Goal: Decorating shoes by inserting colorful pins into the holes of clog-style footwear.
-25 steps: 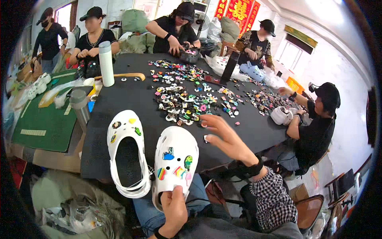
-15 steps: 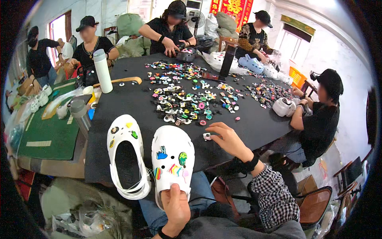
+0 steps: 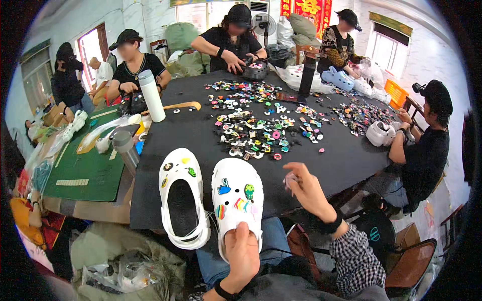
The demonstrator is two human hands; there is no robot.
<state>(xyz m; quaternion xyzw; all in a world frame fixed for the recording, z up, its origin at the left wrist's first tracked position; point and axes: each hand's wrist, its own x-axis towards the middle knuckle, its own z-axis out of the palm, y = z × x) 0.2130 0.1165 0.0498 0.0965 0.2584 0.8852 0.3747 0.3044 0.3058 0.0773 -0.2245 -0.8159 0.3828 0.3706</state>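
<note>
My left hand (image 3: pixel 242 253) grips a white clog (image 3: pixel 228 175) at its opening, thumb on top of the upper. Several charms sit in its holes: a blue one, a green one, a rainbow and colourful stripes; some dark holes show bare. To its left, the matching white clog (image 3: pixel 169 176) lies on the black tabletop, with charms on its toe. My right hand (image 3: pixel 310 193) is raised to the right of the clogs, with a small pale shoe charm (image 3: pixel 289 180) pinched in its fingertips, blurred. Beyond lies a wide spread of loose charms (image 3: pixel 251 133).
Around the black table (image 3: pixel 170 135), several people work on clogs. A white bottle (image 3: pixel 152 96), a steel tumbler (image 3: pixel 125 149) and a wooden stick (image 3: pixel 182 106) stand or lie at left. A green mat (image 3: pixel 95 173) covers the side table. An orange basket (image 3: pixel 394 94) stands far right.
My right hand has closed on the small charm and lifted it off the table. My left hand still grips the clog. The whole view has shifted, so things appear further right.
</note>
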